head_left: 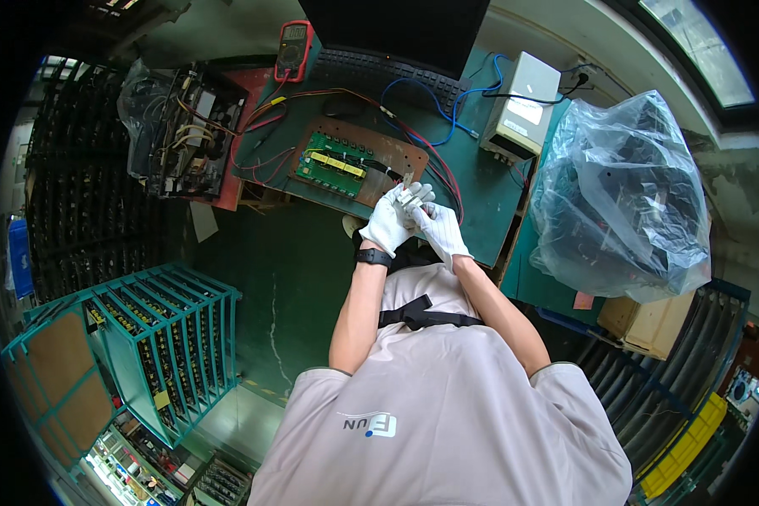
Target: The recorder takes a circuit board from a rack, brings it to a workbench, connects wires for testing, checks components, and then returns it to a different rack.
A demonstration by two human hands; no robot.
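White gloves cover both of my hands, which meet at the front edge of the green bench (489, 198). My left hand (388, 223) is closed around a small white connector-like piece (409, 200). From the right, the fingers of my right hand (444, 229) pinch the same piece. Its exact kind is too small to tell. Just beyond my hands lies a green circuit board (333, 167) with yellow parts, resting on a brown board (401, 153). Black wires (383, 168) run from the circuit board toward my fingers; the gloves hide where they end.
A red multimeter (293, 49), a keyboard (379, 78) and a dark monitor (396, 29) stand at the back. Opened equipment (196, 135) sits left, a white box (523, 101) and plastic-wrapped equipment (620, 198) right. Red and blue cables cross the bench. A green rack (173, 337) stands lower left.
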